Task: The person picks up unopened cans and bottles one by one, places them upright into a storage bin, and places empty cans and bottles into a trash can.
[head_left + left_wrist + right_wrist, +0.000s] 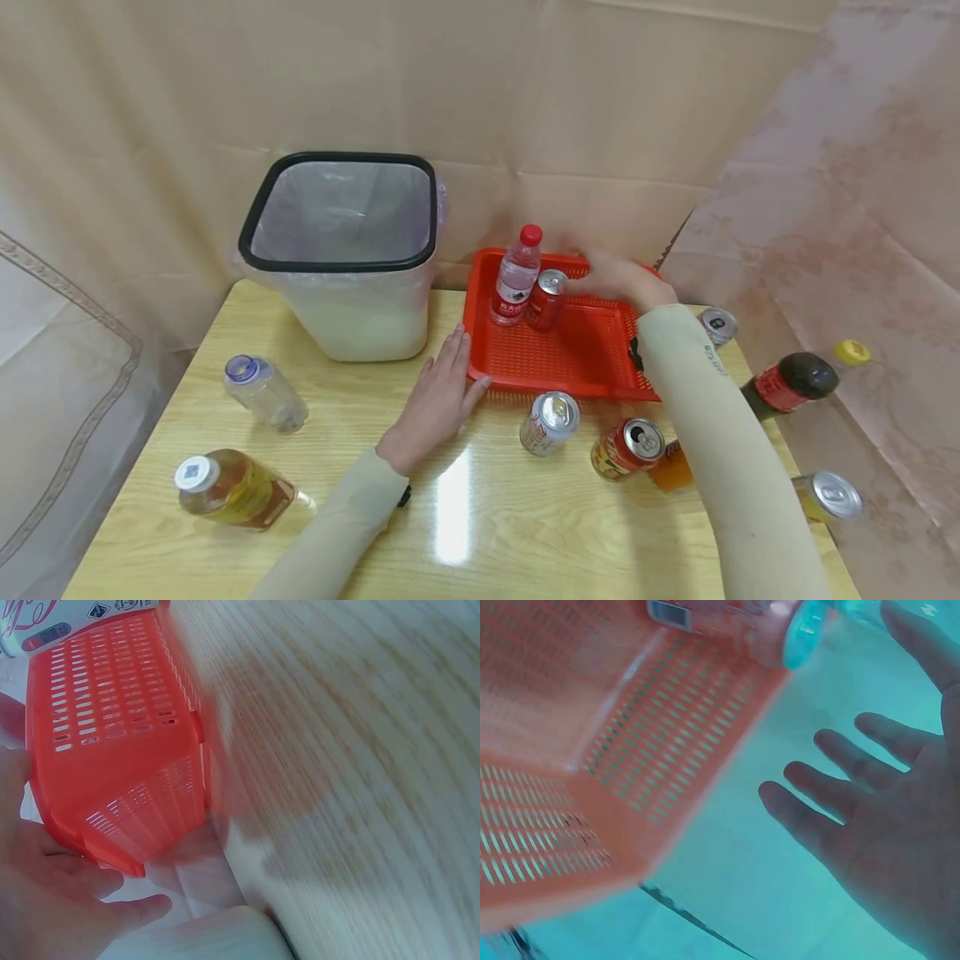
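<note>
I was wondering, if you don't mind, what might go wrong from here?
The red can stands close beside the red-capped bottle in the basket, so a nudge from the open right grip might topple both. The right sleeve partly hides an orange drink in the head view; drawing back might knock it. A push from the left grip, at the basket's left side, might jolt the pale can in front.

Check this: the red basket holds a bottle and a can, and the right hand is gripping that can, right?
No, the right hand isn't gripping the can; the right wrist view shows its fingers spread, clear of it.
</note>
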### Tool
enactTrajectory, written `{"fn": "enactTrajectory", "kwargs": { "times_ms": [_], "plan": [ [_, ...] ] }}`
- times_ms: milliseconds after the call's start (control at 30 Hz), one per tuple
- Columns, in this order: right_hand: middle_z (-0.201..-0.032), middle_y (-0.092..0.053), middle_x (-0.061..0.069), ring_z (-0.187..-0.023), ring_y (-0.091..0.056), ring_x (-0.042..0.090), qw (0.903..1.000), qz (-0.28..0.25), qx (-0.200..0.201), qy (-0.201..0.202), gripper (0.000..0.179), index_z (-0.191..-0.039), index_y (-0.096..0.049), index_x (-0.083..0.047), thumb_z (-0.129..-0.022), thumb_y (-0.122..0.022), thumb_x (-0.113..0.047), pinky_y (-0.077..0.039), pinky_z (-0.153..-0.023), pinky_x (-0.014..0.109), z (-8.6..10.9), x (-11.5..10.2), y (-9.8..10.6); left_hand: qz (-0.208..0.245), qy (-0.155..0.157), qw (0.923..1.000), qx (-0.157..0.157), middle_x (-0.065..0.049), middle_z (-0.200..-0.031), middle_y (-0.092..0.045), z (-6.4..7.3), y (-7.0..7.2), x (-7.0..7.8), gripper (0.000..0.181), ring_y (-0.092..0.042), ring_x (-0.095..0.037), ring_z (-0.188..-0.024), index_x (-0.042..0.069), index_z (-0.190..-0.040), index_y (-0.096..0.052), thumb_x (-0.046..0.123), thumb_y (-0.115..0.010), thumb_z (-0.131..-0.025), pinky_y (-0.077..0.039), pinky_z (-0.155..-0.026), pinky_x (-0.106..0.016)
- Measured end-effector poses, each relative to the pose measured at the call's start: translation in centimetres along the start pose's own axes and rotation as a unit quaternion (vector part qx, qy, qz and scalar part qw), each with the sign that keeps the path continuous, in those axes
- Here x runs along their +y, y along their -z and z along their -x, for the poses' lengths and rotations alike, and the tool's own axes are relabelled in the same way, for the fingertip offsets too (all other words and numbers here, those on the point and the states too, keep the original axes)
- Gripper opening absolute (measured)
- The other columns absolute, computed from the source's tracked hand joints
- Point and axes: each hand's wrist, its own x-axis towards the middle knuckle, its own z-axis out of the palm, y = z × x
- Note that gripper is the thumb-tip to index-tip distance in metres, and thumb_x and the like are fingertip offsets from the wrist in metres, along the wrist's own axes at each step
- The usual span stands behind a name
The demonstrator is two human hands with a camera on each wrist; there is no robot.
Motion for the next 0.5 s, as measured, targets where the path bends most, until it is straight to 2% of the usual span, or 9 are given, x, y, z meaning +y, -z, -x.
{"fn": "enactTrajectory", "kwargs": {
  "times_ms": [100, 267, 500],
  "plan": [
    [-0.162, -0.037, 0.019, -0.145, -0.036, 0.044, 0.9996, 0.022, 0.001, -0.019, 0.081, -0.161, -0.033, -0.011, -0.096, -0.073, -0.038, -0.037, -0.111, 0.068, 1.5, -0.4, 1.1, 0.011, 0.002, 0.9999, -0.007, -0.014, -0.173, -0.008, 0.1, 0.1, 0.1, 0.080, -0.015, -0.032, -0.158, -0.003, -0.163, -0.018, 0.049, -0.046, -0.109, -0.027, -0.120, -0.063],
    [-0.162, -0.036, 0.021, -0.144, -0.037, 0.046, 0.9978, 0.048, 0.031, -0.035, 0.080, -0.162, -0.030, -0.008, -0.100, -0.065, -0.045, -0.035, -0.111, 0.070, 4.4, -1.0, 2.9, 0.010, 0.010, 0.9998, -0.014, -0.012, -0.174, -0.006, 0.0, 0.2, 0.2, 0.080, -0.013, -0.031, -0.159, -0.002, -0.164, -0.017, 0.050, -0.045, -0.109, -0.025, -0.121, -0.062],
    [-0.164, -0.033, 0.022, -0.147, -0.031, 0.047, 0.9945, 0.064, 0.079, -0.024, 0.085, -0.163, -0.029, -0.008, -0.100, -0.060, -0.056, -0.030, -0.113, 0.072, 8.3, -2.1, 3.9, 0.011, 0.014, 0.9998, -0.008, -0.012, -0.174, -0.006, 0.1, 0.4, 0.2, 0.080, -0.014, -0.031, -0.159, -0.002, -0.164, -0.017, 0.050, -0.044, -0.109, -0.026, -0.120, -0.062]
  ]
}}
